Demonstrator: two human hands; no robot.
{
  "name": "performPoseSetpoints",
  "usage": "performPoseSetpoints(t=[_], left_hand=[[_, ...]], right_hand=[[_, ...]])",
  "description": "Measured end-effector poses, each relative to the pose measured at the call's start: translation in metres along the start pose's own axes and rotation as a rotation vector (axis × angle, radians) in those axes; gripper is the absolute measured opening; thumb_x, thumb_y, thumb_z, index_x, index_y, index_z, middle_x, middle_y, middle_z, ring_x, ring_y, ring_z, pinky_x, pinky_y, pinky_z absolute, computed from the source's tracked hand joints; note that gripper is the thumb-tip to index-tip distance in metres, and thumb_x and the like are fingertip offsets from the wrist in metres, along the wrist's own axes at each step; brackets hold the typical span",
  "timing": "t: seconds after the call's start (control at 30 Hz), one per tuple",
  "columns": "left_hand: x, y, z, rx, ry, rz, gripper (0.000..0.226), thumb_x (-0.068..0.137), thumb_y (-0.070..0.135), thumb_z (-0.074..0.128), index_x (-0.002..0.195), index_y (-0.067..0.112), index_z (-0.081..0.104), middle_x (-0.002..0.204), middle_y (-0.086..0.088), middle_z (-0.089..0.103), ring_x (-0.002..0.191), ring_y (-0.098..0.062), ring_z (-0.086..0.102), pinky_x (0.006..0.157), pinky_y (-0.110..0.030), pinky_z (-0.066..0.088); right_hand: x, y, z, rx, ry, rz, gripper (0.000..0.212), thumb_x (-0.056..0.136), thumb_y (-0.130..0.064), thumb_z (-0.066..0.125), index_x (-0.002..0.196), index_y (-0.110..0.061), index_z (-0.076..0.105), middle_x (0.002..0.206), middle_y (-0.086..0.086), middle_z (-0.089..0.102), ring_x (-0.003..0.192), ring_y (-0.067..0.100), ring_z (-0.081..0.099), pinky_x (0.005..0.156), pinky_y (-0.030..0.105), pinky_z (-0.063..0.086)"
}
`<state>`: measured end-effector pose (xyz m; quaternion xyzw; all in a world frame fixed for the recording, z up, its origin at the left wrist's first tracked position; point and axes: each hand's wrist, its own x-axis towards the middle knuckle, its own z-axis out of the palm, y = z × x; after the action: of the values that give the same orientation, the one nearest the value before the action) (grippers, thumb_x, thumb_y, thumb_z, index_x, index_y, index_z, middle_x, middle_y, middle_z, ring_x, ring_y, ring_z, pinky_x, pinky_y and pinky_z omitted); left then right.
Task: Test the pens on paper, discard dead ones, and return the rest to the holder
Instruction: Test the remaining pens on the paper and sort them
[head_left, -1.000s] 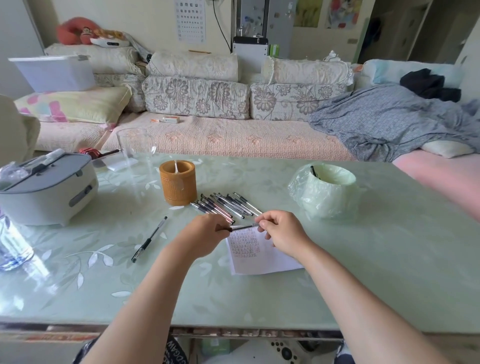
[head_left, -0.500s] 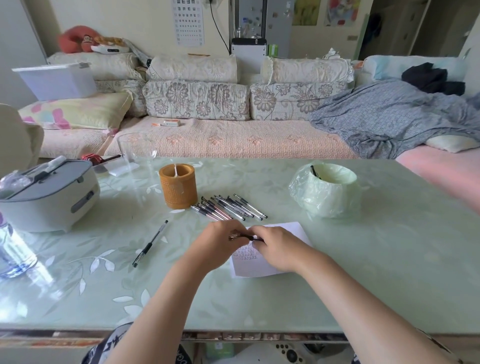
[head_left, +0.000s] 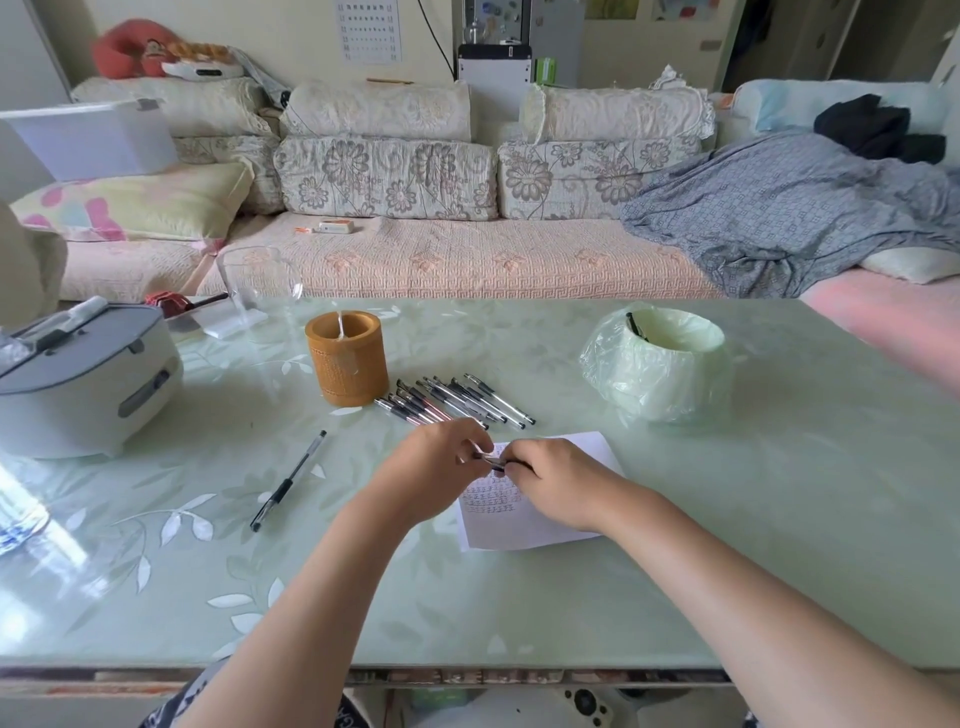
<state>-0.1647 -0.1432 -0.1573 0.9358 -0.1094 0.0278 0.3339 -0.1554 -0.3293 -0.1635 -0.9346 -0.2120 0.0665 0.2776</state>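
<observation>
Now | pen (head_left: 491, 460) pinched between left hand (head_left: 434, 467) and right hand (head_left: 558, 480) | over paper (head_left: 519, 525)

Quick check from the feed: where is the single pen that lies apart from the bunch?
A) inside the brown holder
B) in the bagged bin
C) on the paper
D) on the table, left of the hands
D: the lone pen lies flat on the table, left of both hands.

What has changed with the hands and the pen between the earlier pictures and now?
Both hands, left hand and right hand, came closer together over the paper, so the pen between them is now almost hidden. Both still hold it. The pile of pens, the lone pen, the holder and the lined bin stayed.
</observation>
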Motion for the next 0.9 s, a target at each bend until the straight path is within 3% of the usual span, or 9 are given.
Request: performPoseSetpoints(t=[0.13, 0.33, 0.43, 0.57, 0.67, 0.77, 0.83, 0.9], left_hand=[[0.005, -0.002, 0.002, -0.054, -0.029, 0.021, 0.011, 0.081, 0.021, 0.073, 0.085, 0.028, 0.065, 0.080, 0.009, 0.070, 0.080, -0.011, 0.067, 0.078, -0.035, 0.056], [0.011, -0.002, 0.004, -0.096, -0.083, 0.028, 0.017, 0.080, 0.015, 0.078, 0.077, 0.025, 0.065, 0.073, 0.013, 0.069, 0.070, -0.011, 0.064, 0.064, -0.014, 0.047], [0.014, -0.005, 0.007, -0.134, -0.096, 0.014, 0.016, 0.079, 0.016, 0.079, 0.077, 0.023, 0.065, 0.079, 0.000, 0.072, 0.065, -0.008, 0.060, 0.063, -0.013, 0.046], [0.017, -0.008, 0.007, -0.124, -0.102, 0.007, 0.020, 0.079, 0.017, 0.079, 0.074, 0.028, 0.063, 0.077, 0.005, 0.071, 0.065, -0.005, 0.062, 0.063, -0.014, 0.047], [0.018, -0.009, 0.007, -0.079, -0.108, 0.009, 0.019, 0.079, 0.022, 0.079, 0.075, 0.030, 0.063, 0.078, 0.007, 0.070, 0.067, -0.003, 0.062, 0.063, -0.014, 0.046], [0.019, -0.008, 0.009, 0.038, -0.100, 0.019, 0.014, 0.082, 0.024, 0.076, 0.081, 0.029, 0.062, 0.081, 0.009, 0.068, 0.073, -0.007, 0.062, 0.067, -0.022, 0.050], [0.018, -0.010, 0.009, 0.133, -0.067, 0.033, 0.011, 0.083, 0.023, 0.073, 0.087, 0.026, 0.063, 0.084, 0.011, 0.066, 0.075, -0.008, 0.060, 0.066, -0.020, 0.048], [0.018, -0.014, 0.009, 0.204, -0.052, 0.038, 0.011, 0.084, 0.023, 0.070, 0.091, 0.024, 0.063, 0.090, 0.010, 0.066, 0.079, -0.008, 0.058, 0.065, -0.018, 0.045]], right_hand=[[0.001, 0.000, -0.001, -0.001, 0.032, -0.024, 0.018, 0.098, -0.030, 0.047, 0.084, -0.024, 0.057, 0.075, -0.008, 0.057, 0.069, 0.010, 0.050, 0.060, 0.025, 0.038], [0.003, 0.010, 0.007, -0.052, 0.033, -0.054, 0.021, 0.099, -0.029, 0.044, 0.086, -0.019, 0.057, 0.086, 0.001, 0.063, 0.081, 0.022, 0.055, 0.070, 0.036, 0.044], [0.003, 0.012, 0.008, -0.149, 0.067, -0.069, 0.023, 0.099, -0.034, 0.041, 0.090, -0.021, 0.056, 0.085, 0.001, 0.064, 0.080, 0.026, 0.054, 0.071, 0.039, 0.045], [0.003, 0.013, 0.008, -0.183, 0.077, -0.062, 0.023, 0.100, -0.041, 0.039, 0.095, -0.026, 0.057, 0.078, -0.006, 0.055, 0.078, 0.024, 0.050, 0.068, 0.037, 0.042], [0.004, 0.013, 0.006, -0.125, 0.031, -0.023, 0.025, 0.100, -0.039, 0.041, 0.096, -0.023, 0.060, 0.085, -0.007, 0.058, 0.084, 0.021, 0.052, 0.069, 0.035, 0.041], [0.004, 0.016, 0.007, -0.049, -0.038, 0.044, 0.028, 0.099, -0.040, 0.043, 0.116, -0.026, 0.060, 0.108, -0.004, 0.064, 0.098, 0.017, 0.056, 0.077, 0.031, 0.041], [0.004, 0.020, 0.007, 0.007, -0.041, 0.078, 0.032, 0.098, -0.030, 0.043, 0.129, -0.029, 0.050, 0.113, 0.000, 0.062, 0.098, 0.016, 0.053, 0.080, 0.029, 0.039], [0.005, 0.023, 0.005, 0.083, -0.016, 0.064, 0.036, 0.094, -0.012, 0.039, 0.121, -0.033, 0.047, 0.094, 0.000, 0.060, 0.085, 0.017, 0.051, 0.072, 0.029, 0.039]])
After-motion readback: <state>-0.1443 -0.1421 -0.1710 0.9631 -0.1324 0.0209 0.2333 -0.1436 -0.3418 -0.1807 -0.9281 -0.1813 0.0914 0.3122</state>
